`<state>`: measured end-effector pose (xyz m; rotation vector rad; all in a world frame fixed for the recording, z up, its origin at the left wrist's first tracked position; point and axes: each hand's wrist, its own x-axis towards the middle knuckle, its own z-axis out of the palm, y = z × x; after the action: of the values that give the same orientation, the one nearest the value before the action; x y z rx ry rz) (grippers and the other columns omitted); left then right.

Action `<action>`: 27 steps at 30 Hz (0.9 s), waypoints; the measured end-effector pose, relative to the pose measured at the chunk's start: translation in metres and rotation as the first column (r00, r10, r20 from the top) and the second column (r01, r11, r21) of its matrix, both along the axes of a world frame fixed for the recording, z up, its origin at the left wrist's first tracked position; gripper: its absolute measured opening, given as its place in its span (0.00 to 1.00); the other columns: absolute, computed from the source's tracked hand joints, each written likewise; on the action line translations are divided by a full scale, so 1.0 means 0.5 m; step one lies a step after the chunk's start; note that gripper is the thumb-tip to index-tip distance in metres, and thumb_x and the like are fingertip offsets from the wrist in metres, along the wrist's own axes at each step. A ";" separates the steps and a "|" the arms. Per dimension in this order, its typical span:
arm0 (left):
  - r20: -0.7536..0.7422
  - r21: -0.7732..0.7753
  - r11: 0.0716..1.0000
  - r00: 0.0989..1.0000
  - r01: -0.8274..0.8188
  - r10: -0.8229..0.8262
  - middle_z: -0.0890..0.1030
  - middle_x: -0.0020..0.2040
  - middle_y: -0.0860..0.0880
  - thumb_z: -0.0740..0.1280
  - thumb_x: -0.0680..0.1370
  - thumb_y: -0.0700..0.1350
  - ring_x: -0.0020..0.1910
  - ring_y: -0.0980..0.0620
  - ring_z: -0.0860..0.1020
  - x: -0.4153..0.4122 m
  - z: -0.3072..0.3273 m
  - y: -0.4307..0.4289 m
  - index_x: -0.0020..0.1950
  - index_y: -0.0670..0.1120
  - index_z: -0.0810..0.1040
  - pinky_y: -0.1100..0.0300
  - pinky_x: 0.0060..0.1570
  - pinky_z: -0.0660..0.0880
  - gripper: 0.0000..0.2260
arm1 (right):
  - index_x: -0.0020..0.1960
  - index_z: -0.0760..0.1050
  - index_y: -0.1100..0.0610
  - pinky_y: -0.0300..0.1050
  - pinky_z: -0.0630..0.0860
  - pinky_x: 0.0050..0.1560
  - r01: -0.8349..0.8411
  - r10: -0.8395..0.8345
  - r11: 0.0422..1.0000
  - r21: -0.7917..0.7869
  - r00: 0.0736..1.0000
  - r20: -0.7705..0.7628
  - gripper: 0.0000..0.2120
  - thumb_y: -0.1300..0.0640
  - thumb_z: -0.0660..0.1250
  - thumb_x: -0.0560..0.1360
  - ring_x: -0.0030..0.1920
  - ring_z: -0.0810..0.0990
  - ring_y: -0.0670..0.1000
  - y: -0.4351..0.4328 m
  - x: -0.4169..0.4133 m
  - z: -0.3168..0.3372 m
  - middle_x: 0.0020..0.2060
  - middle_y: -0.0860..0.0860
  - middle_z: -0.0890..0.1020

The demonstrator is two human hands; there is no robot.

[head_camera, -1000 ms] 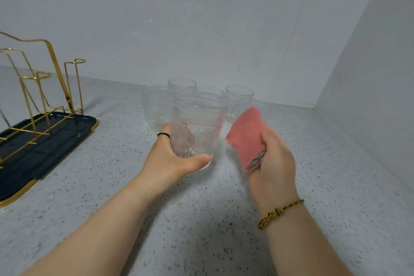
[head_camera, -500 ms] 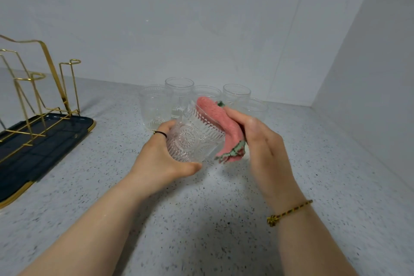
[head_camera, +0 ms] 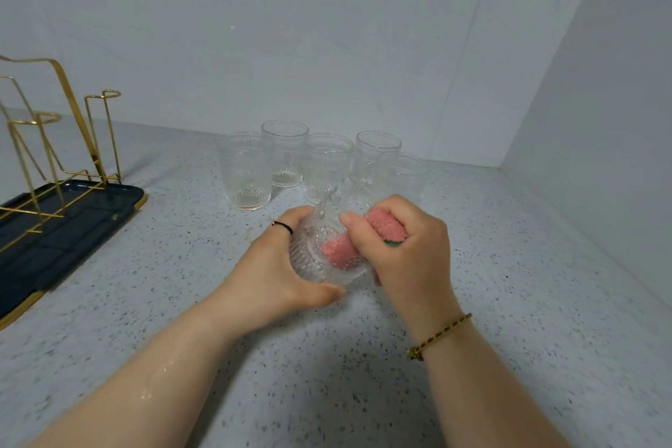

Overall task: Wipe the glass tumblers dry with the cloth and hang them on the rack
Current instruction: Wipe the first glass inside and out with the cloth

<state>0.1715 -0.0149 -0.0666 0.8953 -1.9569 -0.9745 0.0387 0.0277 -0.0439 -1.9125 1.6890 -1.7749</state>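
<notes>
My left hand grips a ribbed glass tumbler, tipped on its side above the counter with its mouth toward the right. My right hand is closed on a pink cloth and has pushed part of it inside the tumbler. Several more clear tumblers stand upright in a cluster behind my hands, near the back wall. The gold wire rack on its dark tray sits at the left; no glass hangs on the part that shows.
The speckled grey counter meets white walls at the back and on the right, forming a corner. The rack runs past the left edge of the view. Water drops glisten on my left forearm.
The tumbler went from upright to lying on its side and lower. My right hand brought the cloth from beside the glass onto its rim, then into its mouth.
</notes>
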 end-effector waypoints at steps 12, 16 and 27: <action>-0.488 0.629 0.625 0.861 0.462 -0.145 0.80 0.34 0.41 0.53 0.65 0.63 0.26 0.49 0.80 -0.019 -0.008 -0.003 0.53 0.44 0.72 0.59 0.29 0.80 0.28 | 0.27 0.69 0.59 0.39 0.66 0.15 0.049 -0.036 0.999 -0.019 0.904 0.426 0.15 0.57 0.68 0.69 0.16 0.67 0.47 0.017 -0.009 0.014 0.18 0.48 0.71; -0.404 0.473 0.836 0.912 0.278 -0.075 0.81 0.38 0.51 0.65 0.73 0.54 0.33 0.56 0.81 -0.015 -0.009 -0.006 0.57 0.52 0.71 0.69 0.35 0.77 0.14 | 0.29 0.68 0.62 0.34 0.64 0.16 0.023 -0.054 0.997 0.072 0.887 0.458 0.16 0.56 0.68 0.71 0.17 0.66 0.45 0.006 -0.010 0.009 0.18 0.48 0.67; -0.465 0.584 0.719 0.881 0.377 -0.085 0.82 0.42 0.45 0.58 0.65 0.63 0.32 0.49 0.81 -0.017 -0.012 -0.006 0.53 0.49 0.75 0.50 0.39 0.81 0.24 | 0.30 0.71 0.63 0.36 0.67 0.17 0.031 -0.062 0.997 0.066 0.838 0.542 0.16 0.55 0.68 0.70 0.20 0.66 0.47 0.003 -0.001 -0.004 0.20 0.49 0.68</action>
<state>0.1631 -0.0181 -0.0725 0.7154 -1.3705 -1.9248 0.0381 0.0289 -0.0461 -1.1755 1.5498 -2.0061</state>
